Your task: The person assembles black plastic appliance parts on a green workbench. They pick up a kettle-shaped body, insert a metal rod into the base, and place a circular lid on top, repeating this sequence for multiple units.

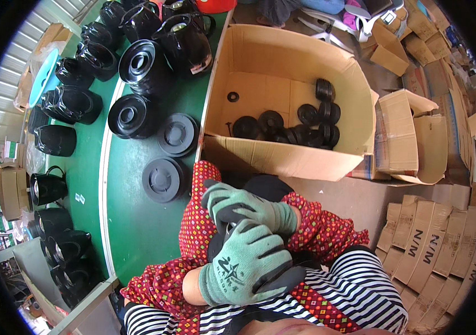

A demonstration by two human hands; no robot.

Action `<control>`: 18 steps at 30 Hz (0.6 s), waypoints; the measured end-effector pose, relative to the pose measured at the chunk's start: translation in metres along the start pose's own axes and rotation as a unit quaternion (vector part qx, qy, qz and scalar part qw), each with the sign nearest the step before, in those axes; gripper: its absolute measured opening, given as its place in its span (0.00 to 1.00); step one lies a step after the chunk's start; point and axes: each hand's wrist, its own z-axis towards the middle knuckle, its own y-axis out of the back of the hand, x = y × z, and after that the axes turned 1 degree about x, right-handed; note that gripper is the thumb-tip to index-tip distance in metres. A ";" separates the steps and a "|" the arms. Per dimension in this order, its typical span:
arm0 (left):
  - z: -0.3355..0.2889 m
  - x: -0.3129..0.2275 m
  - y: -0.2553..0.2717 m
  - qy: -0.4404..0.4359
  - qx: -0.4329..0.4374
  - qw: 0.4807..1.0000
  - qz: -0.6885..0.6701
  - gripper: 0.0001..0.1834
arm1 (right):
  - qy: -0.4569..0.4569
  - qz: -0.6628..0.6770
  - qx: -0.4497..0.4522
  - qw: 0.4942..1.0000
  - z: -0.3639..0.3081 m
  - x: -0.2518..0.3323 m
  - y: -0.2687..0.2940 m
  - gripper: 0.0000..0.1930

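Note:
Both of my hands wear green gloves with black-coated fingers and meet above my lap. My left hand (249,262) lies nearer to me, its fingers bent round a dark piece. Just beyond it, my right hand (249,209) curls over the same piece from the far side. Only a bit of this black object (229,228), with a small shiny spot, shows between the gloves; its kind is hidden. Left of my hands, flat black round discs (163,180) rest on the green table (137,223). Past them stand black ribbed round parts (132,116).
Several glossy black kettle-like pots (185,42) crowd the table's far end and left side. An open cardboard box (288,153) beyond my hands holds black round parts (271,121). Flattened cartons (433,240) are stacked at the right. A blue dish (44,77) sits at the far left.

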 end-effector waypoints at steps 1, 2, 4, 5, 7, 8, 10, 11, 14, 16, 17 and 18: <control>0.000 0.002 0.005 -0.005 0.015 1.000 -0.010 0.17 | 0.019 -0.055 -0.005 0.998 -0.007 -0.002 0.002 0.13; -0.003 0.008 0.012 -0.031 0.011 0.998 -0.056 0.15 | 0.042 -0.137 -0.024 0.989 -0.013 0.000 0.001 0.14; -0.022 0.033 0.019 -0.113 -0.008 0.982 -0.154 0.16 | 0.098 -0.305 -0.084 0.944 -0.007 0.032 0.006 0.16; -0.027 0.041 0.031 -0.143 0.004 0.962 -0.231 0.15 | -0.004 -0.299 -0.073 0.951 -0.003 0.054 0.013 0.18; -0.058 0.054 0.037 -0.086 -0.045 0.919 -0.383 0.16 | -0.120 -0.369 0.013 0.921 0.000 0.093 0.026 0.22; -0.059 0.053 0.041 -0.076 -0.045 0.918 -0.386 0.20 | -0.196 -0.367 0.081 0.906 0.005 0.109 0.028 0.23; -0.058 0.054 0.050 -0.054 -0.046 0.918 -0.390 0.30 | -0.180 -0.374 0.093 0.905 0.014 0.108 0.032 0.22; -0.052 0.041 0.054 0.016 -0.070 0.935 -0.347 0.25 | -0.175 -0.373 0.108 0.905 0.011 0.097 0.035 0.21; -0.025 -0.015 0.088 0.110 -0.001 0.993 0.033 0.28 | -0.191 -0.358 0.134 0.904 0.019 0.095 0.042 0.20; -0.014 -0.043 0.084 0.155 0.034 0.977 0.145 0.39 | -0.194 -0.348 0.136 0.907 0.021 0.092 0.041 0.21; -0.011 -0.048 0.072 0.180 0.069 0.958 0.215 0.43 | -0.178 -0.334 0.135 0.916 0.024 0.095 0.040 0.23; -0.008 -0.043 0.059 0.195 0.101 0.929 0.298 0.45 | -0.174 -0.350 0.120 0.912 0.022 0.095 0.039 0.24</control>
